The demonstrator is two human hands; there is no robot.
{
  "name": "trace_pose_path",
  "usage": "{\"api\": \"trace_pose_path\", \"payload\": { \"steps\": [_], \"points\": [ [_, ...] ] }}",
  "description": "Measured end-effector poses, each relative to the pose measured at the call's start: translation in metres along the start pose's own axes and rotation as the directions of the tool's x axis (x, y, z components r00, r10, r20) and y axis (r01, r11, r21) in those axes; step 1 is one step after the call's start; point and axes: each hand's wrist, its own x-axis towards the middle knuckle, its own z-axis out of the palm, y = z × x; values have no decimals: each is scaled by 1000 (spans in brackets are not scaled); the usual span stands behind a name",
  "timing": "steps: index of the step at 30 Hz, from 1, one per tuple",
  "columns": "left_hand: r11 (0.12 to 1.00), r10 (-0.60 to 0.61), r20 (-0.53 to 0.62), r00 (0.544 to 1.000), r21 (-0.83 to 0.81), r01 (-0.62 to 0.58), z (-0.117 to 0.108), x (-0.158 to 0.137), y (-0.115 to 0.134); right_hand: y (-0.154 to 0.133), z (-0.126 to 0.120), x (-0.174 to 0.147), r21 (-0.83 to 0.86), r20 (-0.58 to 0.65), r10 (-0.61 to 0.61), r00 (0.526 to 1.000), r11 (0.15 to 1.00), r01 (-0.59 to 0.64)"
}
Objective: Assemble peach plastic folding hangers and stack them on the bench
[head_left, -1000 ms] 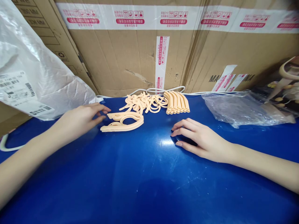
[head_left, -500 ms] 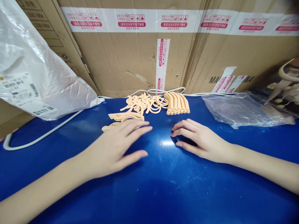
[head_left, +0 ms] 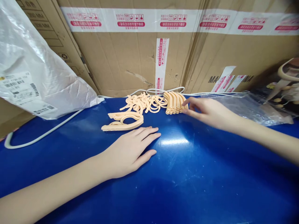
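Note:
My right hand (head_left: 203, 110) is at the right end of a row of curved beige plastic hanger arms (head_left: 172, 102), its thumb and fingers closing on the endmost one. My left hand (head_left: 130, 149) lies over the blue table, palm down with fingers stretched, holding nothing. Just beyond it lie what look like folded beige hangers (head_left: 123, 126), one beside the other. A loose heap of beige hook-shaped pieces (head_left: 137, 102) sits behind them, touching the row of arms or close to it.
Large taped cardboard boxes (head_left: 121, 59) stand along the table's (head_left: 163, 186) back edge. A white plastic mailing bag (head_left: 46, 68) leans in from the left. A pale cable (head_left: 44, 137) runs along the left and back. Clear plastic wrap (head_left: 235, 107) lies at the right.
My right hand has moved forward from mid-table to the row of hanger arms. My left hand has shifted right and slightly nearer, uncovering the folded hangers.

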Motion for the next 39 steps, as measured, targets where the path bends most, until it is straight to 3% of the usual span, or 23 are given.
{"api": "trace_pose_path", "payload": {
  "steps": [5, 9, 15, 27, 34, 39],
  "points": [
    [1000, -14, -71, 997, 19, 15, 2, 16, 8, 44, 5, 38, -128, 13, 305, 952, 945, -301],
    [996, -37, -98, 994, -82, 29, 3, 18, 6, 50, 19, 53, -109, -17, 416, 909, 903, -415],
    [988, -43, -116, 992, -149, 25, 3, 15, 3, 41, 29, 50, -18, -18, 418, 908, 908, -418],
    [986, -52, -117, 992, -165, 33, 3, 14, 1, 37, 31, 47, -70, -37, 403, 914, 912, -405],
    [986, -50, -111, 993, -162, 32, 5, 13, -1, 35, 22, 48, -76, -135, 397, 908, 910, -409],
    [986, -57, -98, 994, -163, 41, 5, 13, -1, 27, 8, 47, 34, -208, 278, 938, 960, -277]
  ]
}}
